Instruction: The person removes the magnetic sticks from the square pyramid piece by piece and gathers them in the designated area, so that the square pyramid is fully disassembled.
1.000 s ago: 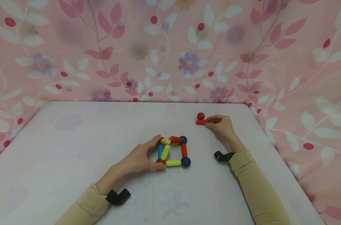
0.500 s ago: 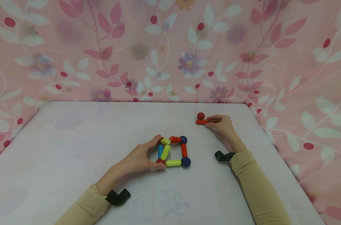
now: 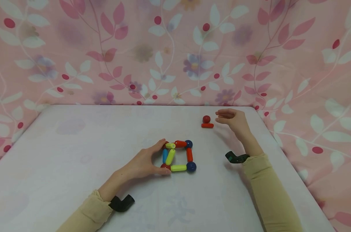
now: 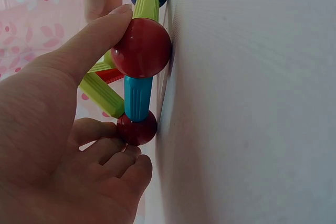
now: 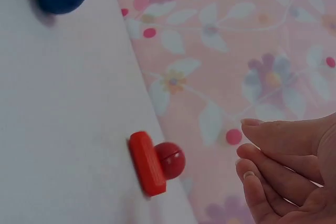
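On the white table lies a four-sided frame of magnetic building sticks and balls (image 3: 178,168). It joins red, yellow-green and blue sticks, with blue balls on the right and red balls on the left. My left hand (image 3: 143,163) grips its left side, thumb at the near red ball (image 4: 142,48) and fingers at the far red ball (image 4: 137,127). Two yellow-green sticks slant within or over the frame. Farther back, a loose red stick (image 3: 207,125) lies against a red ball (image 3: 206,119). My right hand (image 3: 234,121) hovers just right of them, fingers loosely bent, holding nothing.
A pink floral cloth (image 3: 169,51) hangs behind the table (image 3: 77,154) and down its right side. The loose red pieces are near the table's far edge. Black wrist cameras (image 3: 121,203) are strapped to both wrists.
My right hand has let go of the loose red stick and lifted away to the back right. The stick stays beside the red ball. My left hand and the frame have not moved.
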Available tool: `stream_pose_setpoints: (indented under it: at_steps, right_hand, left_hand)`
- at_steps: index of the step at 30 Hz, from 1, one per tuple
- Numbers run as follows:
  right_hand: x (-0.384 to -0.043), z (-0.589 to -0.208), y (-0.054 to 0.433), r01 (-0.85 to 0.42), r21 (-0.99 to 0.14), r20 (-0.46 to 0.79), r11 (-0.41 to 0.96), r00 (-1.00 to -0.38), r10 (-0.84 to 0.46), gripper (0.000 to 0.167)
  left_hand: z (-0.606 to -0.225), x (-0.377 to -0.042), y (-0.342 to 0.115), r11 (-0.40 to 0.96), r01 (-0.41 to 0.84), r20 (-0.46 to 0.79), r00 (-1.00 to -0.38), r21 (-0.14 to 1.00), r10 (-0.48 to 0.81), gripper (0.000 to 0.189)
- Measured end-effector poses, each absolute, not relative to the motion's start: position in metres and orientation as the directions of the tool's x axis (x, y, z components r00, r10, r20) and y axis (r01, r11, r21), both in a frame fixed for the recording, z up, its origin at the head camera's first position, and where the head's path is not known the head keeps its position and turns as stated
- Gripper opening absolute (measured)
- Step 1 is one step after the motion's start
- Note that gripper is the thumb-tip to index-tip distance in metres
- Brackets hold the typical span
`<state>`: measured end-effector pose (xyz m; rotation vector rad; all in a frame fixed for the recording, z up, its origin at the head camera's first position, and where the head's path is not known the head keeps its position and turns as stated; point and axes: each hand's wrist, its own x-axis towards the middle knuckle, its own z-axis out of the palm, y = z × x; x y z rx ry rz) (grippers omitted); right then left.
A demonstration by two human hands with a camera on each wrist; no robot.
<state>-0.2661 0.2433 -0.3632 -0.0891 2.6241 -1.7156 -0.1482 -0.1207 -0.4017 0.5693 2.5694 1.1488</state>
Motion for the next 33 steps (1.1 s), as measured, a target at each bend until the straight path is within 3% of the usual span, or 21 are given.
stream_pose_setpoints:
  at_steps: [8,16,21,33]
  right_hand:
    - [-0.249,-0.346,0.205,-0.15,-0.905,0.068,0.399,-0.975,-0.212,0.036]
    - [-0.229,-0.35,0.164,-0.273,-0.85,0.057,0.451,-0.898,-0.435,0.035]
    - [-0.228,-0.364,0.154,-0.302,-0.813,-0.017,0.498,-0.843,-0.538,0.034]
    - [-0.226,-0.384,0.144,-0.297,-0.752,-0.071,0.588,-0.85,-0.521,0.03]
  left_hand:
    - [-0.402,-0.148,-0.121,0.61,0.247,-0.077,-0.887,0.753,0.454,0.106]
    - [-0.402,-0.148,-0.12,0.61,0.23,-0.09,-0.89,0.758,0.448,0.108]
    - [-0.401,-0.148,-0.12,0.601,0.236,-0.081,-0.888,0.764,0.452,0.108]
    - [-0.399,-0.147,-0.12,0.6,0.258,-0.069,-0.882,0.757,0.467,0.108]
